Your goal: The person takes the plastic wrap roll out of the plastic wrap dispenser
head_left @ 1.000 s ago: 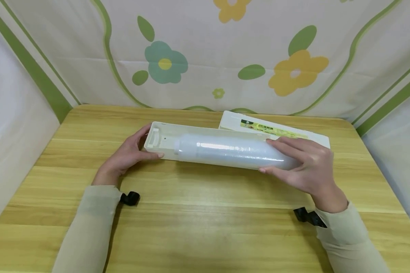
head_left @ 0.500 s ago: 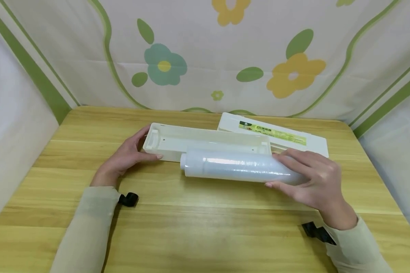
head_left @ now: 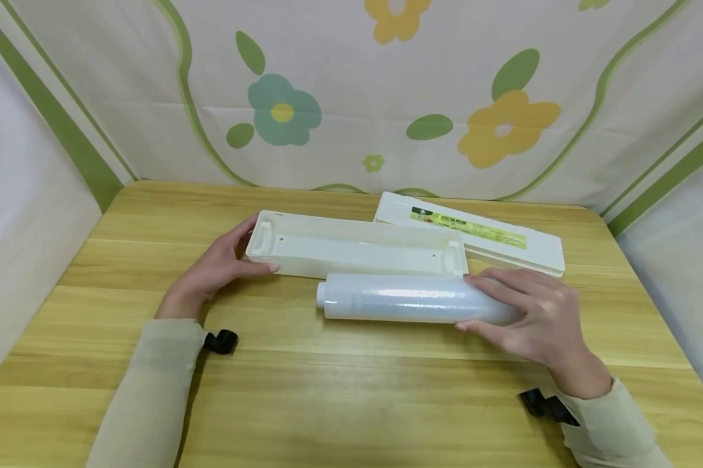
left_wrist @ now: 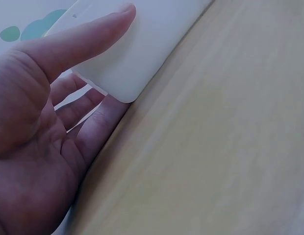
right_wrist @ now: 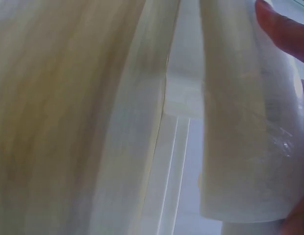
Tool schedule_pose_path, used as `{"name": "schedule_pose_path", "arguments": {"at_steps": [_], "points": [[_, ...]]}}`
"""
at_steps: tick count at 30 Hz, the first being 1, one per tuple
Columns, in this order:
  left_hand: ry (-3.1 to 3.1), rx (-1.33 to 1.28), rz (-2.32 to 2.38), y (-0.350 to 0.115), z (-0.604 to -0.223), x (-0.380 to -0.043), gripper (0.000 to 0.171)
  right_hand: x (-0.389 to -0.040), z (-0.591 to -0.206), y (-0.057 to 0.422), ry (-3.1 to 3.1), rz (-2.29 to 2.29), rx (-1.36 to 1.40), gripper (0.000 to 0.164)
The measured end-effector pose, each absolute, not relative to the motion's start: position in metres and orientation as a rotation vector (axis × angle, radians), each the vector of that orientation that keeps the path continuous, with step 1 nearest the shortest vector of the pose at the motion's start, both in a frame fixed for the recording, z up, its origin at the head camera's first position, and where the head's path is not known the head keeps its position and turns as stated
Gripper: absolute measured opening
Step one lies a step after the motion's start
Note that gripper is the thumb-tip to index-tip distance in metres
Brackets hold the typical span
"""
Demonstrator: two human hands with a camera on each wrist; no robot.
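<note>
A roll of cling film [head_left: 398, 298] lies level just in front of the long white open box [head_left: 310, 266] in the head view. My right hand [head_left: 532, 315] grips the roll's right end, thumb at the front and fingers over the top. In the right wrist view the clear film [right_wrist: 235, 122] shines, and a fingertip [right_wrist: 282, 34] presses its side. At the box's left end, my left hand [head_left: 213, 270] holds on, its thumb [left_wrist: 93, 41] along the front wall and the other fingers behind the end. The box's inside shows a bracket at each end.
A white lid [head_left: 544, 246] with a green and yellow label [head_left: 468, 227] lies behind the box to the right, partly hidden by it. Flower-patterned cloth [head_left: 339, 78] stands along the wooden table's [head_left: 351, 403] back edge and sides.
My right hand has lifted the cling film roll out of the box and brought it forward and down in front of it. The left hand stays at the box's left end.
</note>
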State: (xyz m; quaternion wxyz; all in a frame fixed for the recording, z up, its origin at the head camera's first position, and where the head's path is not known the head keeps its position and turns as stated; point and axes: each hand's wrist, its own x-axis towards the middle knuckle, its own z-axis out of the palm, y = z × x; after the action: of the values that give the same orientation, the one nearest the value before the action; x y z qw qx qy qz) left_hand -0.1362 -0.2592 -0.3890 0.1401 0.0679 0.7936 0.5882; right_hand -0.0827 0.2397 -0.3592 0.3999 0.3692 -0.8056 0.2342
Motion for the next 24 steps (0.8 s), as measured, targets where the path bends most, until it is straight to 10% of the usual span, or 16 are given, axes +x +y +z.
{"name": "schedule_pose_path", "arguments": {"at_steps": [24], "points": [[2.249,0.199,1.735,-0.26,-0.389,-0.137,0.111,-0.082,-0.374,0.259,-2.42,0.589,0.838,0.077]]}}
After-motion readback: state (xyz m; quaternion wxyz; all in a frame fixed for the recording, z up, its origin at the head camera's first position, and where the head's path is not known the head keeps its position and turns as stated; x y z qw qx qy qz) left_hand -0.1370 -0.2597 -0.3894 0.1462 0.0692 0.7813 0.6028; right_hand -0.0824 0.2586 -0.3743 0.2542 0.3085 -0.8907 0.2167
